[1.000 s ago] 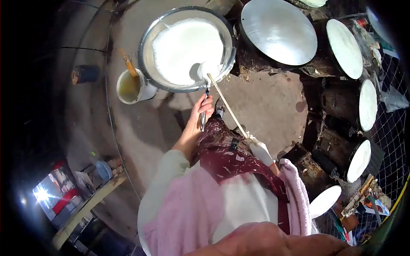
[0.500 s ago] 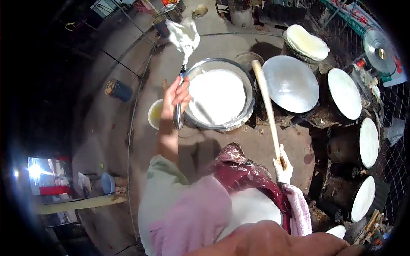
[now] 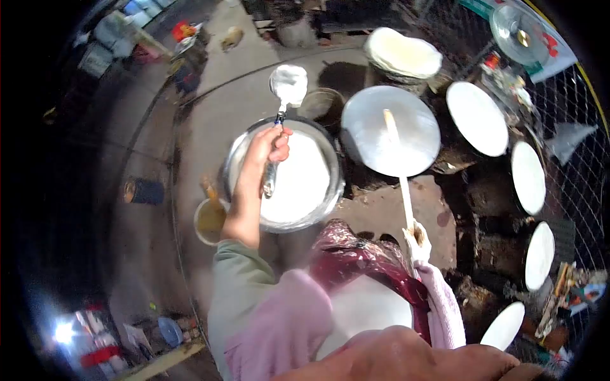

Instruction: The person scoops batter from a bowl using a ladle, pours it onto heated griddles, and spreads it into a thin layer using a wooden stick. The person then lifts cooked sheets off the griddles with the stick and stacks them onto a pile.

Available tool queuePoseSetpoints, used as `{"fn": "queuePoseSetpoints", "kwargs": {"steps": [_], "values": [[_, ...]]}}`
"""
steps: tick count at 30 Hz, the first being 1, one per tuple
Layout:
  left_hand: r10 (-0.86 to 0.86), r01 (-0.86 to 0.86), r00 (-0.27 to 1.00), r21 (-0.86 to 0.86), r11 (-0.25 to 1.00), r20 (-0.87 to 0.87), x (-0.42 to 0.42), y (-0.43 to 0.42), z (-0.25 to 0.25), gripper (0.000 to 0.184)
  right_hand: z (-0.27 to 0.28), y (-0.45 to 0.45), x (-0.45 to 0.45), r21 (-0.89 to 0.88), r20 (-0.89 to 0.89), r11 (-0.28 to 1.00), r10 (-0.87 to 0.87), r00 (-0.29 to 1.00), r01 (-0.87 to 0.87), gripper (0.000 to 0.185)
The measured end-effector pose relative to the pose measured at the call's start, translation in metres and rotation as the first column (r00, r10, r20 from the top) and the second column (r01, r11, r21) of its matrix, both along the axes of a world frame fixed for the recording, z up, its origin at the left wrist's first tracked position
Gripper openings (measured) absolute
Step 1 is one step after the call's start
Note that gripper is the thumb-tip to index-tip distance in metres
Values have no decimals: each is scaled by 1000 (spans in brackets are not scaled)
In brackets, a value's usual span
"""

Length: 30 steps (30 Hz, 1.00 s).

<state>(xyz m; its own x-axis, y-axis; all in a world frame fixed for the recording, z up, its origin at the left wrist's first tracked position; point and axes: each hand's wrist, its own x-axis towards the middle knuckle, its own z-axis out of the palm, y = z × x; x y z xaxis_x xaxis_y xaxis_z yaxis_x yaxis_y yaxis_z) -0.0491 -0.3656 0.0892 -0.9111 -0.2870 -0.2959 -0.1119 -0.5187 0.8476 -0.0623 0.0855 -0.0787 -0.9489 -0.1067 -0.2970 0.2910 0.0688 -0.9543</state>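
Note:
My left hand (image 3: 270,149) is closed around the handle of a metal ladle (image 3: 290,84), whose bowl is coated with white batter. Hand and ladle are over the steel basin (image 3: 338,190), which contains white batter (image 3: 305,174). My right hand (image 3: 417,242), in a pale glove, grips a long wooden stick (image 3: 394,136) near its lower end. The stick's far end overlaps the round grey pan (image 3: 362,136) in view; whether they touch I cannot tell. Beside my left forearm stands a small tub (image 3: 210,222) of yellowish liquid with a brown handle in it.
Several white-topped round griddles (image 3: 478,119) curve along my right on dark stoves. Pale flat rounds (image 3: 404,52) are stacked behind the grey pan. A glass lid (image 3: 520,35) hangs by the wire fence (image 3: 575,184). A dark can (image 3: 145,190) lies on the left.
The view has shifted, with the griddles now farther left. My left hand and ladle have come over the basin. The stick's far end now overlaps the grey pan instead of its left side.

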Motion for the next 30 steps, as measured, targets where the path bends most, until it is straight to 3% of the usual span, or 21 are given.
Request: {"fn": "queuePoseSetpoints", "kwargs": {"steps": [3,5,6,7,9,11,13,14,16,17,19,21,22,25,26,27,29,30], "values": [[-125,94,991,425,900,47,-65,10,-40,25,2,5,-34,58,-55,997,-38,998,42,38],[-219,183,975,678,712,-34,-105,31,-68,25,-17,25,-65,104,1,994,-38,999,37,37],[-240,214,969,716,664,-67,-123,46,-78,24,-23,32,-79,31,38,996,-80,996,79,37],[-265,248,960,691,679,-84,-129,66,-78,24,-9,41,-87,89,29,995,-46,999,44,38],[-284,235,957,709,665,-51,-165,100,-89,24,-42,65,-123,77,19,995,-72,997,71,42],[-252,211,968,603,769,-18,-201,134,-96,29,-34,76,-162,-12,9,997,-80,997,80,53],[-179,124,980,427,896,91,-234,171,-87,34,-36,90,-203,26,-17,1000,-9,1000,10,54],[-184,137,976,333,933,115,-244,185,-88,36,-41,93,-217,-72,-67,997,-14,998,9,54],[-175,159,972,110,981,158,-279,206,-120,42,-30,88,-256,96,-201,993,84,976,-66,54],[-104,90,977,79,993,184,-292,222,-136,42,-29,85,-271,181,-256,979,138,957,-93,54],[75,-85,976,41,995,203,-310,256,-145,29,-34,78,-296,543,-292,830,333,897,-131,57],[141,-132,957,-52,990,254,-318,272,-167,24,-34,65,-305,815,-133,545,503,854,-194,60],[180,-137,939,-160,978,294,-316,277,-173,17,-25,58,-306,863,49,407,520,853,-298,59],[235,-59,920,-480,875,315,-307,273,-174,15,-37,50,-300,794,27,530,458,889,-297,58],[249,-30,922,-586,810,297,-300,263,-182,16,-58,48,-293,671,-162,715,401,902,-197,55],[276,-23,942,-783,622,191,-289,241,-229,23,-55,38,-288,488,-56,836,317,947,-251,51],[310,-196,945,-944,265,-109,-270,230,-203,27,-43,6,-277,65,195,973,205,959,-221,45],[352,-237,929,-915,325,-115,-260,220,-198,27,-56,-6,-275,-85,266,972,234,935,-219,41]]}}
